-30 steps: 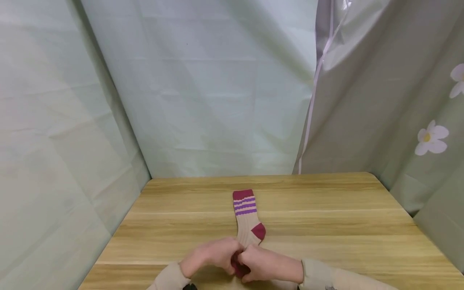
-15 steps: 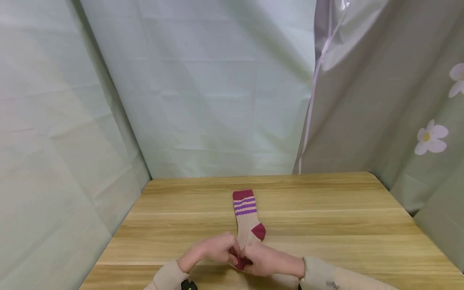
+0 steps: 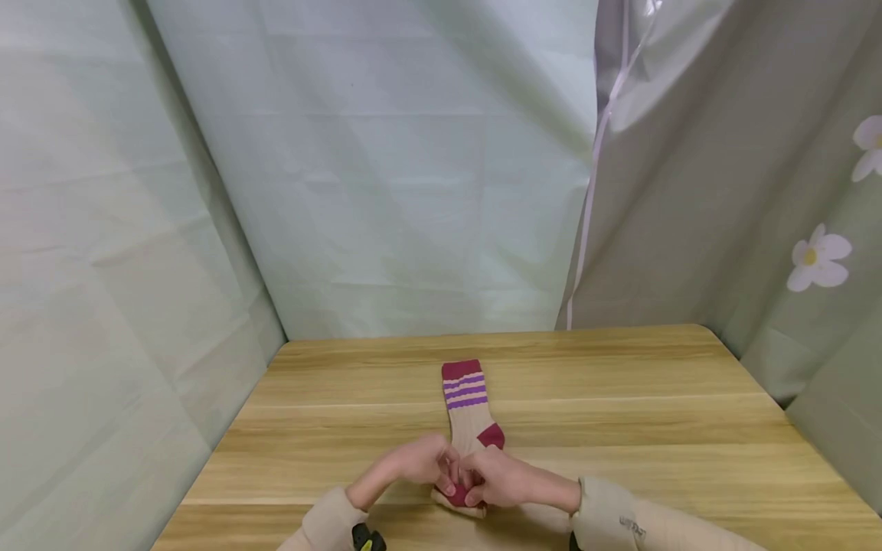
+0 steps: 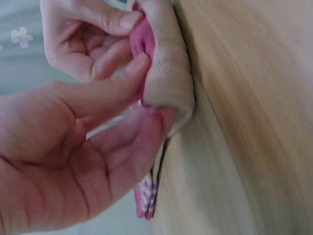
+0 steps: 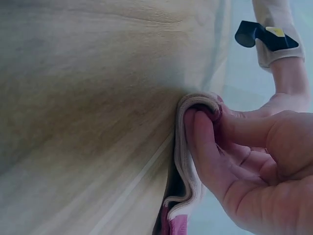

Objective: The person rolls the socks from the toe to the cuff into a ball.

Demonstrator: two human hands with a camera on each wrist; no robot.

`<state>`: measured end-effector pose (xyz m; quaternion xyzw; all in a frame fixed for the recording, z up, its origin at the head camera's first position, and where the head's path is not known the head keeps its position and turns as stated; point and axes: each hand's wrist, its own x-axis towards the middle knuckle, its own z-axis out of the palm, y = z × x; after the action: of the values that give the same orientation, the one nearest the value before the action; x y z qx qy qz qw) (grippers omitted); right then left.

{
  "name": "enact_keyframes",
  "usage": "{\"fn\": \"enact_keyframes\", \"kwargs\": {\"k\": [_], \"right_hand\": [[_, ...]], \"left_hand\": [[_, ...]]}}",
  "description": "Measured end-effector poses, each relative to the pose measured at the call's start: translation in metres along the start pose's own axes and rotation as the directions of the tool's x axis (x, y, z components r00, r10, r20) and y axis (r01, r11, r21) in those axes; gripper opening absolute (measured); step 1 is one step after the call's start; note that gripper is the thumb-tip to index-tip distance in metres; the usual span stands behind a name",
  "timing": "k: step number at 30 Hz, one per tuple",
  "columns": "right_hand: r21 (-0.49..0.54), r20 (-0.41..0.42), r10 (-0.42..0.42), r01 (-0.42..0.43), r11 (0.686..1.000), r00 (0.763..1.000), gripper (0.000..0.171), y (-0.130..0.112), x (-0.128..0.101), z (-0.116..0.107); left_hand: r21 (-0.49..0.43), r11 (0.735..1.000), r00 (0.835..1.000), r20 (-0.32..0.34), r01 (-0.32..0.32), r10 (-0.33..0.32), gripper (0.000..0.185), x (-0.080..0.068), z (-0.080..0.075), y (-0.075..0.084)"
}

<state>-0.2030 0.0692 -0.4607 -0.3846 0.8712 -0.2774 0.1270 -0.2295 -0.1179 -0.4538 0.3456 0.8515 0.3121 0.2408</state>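
We find the left hand (image 3: 413,467) and the right hand (image 3: 499,478) side by side at the near edge of the table (image 3: 654,428), both grasping the toe end of a sock (image 3: 471,417). In the left wrist view the left hand's thumb and fingers (image 4: 146,132) pinch a short roll of beige ribbed fabric with the dark red toe tucked inside. In the right wrist view the right hand's fingers (image 5: 203,147) are curled round the same fold, pressing it just above the wood.

The sock lies flat along the middle of the table, running away from the person. Its dark red cuff and purple stripes sit at the far end, and the dark red heel patch shows just beyond the knuckles. The layered edges in the wrist views suggest more than one thickness of fabric, though we cannot tell whether that is a second sock or a fold.

We judge the step in hand to be the first turn of rolling the sock from the toe towards the cuff. Most of the length is not yet rolled. The next move calls for both hands to keep an even pinch on the roll and to turn it forward over the heel, keeping the edges square so that the roll does not skew or loosen.
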Motion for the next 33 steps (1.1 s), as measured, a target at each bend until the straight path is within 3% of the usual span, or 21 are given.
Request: {"fn": "enact_keyframes", "kwargs": {"k": [4, 10, 14, 18, 22, 27, 29, 33], "right_hand": [[-0.04, -0.016, -0.01, 0.01, 0.999, 1.0, 0.018, 0.0, 0.0, -0.002], [-0.107, -0.11, -0.042, 0.03, 0.994, 0.993, 0.018, -0.002, 0.0, -0.002], [-0.133, -0.105, -0.067, 0.053, 0.99, 0.992, 0.017, -0.004, -0.001, 0.0], [-0.181, -0.074, -0.056, 0.042, 0.983, 0.996, 0.019, -0.006, -0.002, 0.002], [-0.214, -0.056, -0.008, -0.004, 0.977, 0.998, 0.034, -0.01, -0.004, 0.003], [-0.276, -0.08, -0.086, 0.061, 0.959, 0.993, 0.041, -0.013, -0.006, 0.007], [-0.299, -0.09, -0.092, 0.061, 0.952, 0.992, 0.037, -0.013, -0.006, 0.008], [-0.274, -0.103, -0.021, -0.008, 0.962, 0.994, 0.027, -0.013, -0.006, 0.007]], "left_hand": [[0.042, 0.998, 0.995, -0.089, 0.053, -0.049, 0.011, 0.001, 0.001, 0.005], [0.105, 0.99, 0.982, -0.173, 0.097, -0.078, 0.012, 0.003, 0.001, 0.009], [0.065, 0.993, 0.98, -0.176, 0.101, -0.088, 0.012, 0.003, 0.004, 0.009], [0.121, 0.991, 0.981, -0.191, 0.064, -0.04, 0.015, 0.004, 0.007, 0.009], [0.169, 0.985, 0.976, -0.219, 0.041, -0.003, 0.015, 0.003, 0.008, 0.008], [0.154, 0.987, 0.974, -0.228, 0.043, -0.007, 0.015, -0.001, 0.009, 0.008], [0.184, 0.982, 0.973, -0.231, 0.038, 0.006, 0.013, -0.002, 0.01, 0.011], [0.253, 0.967, 0.978, -0.206, 0.027, 0.027, 0.009, -0.004, 0.009, 0.018]]}}
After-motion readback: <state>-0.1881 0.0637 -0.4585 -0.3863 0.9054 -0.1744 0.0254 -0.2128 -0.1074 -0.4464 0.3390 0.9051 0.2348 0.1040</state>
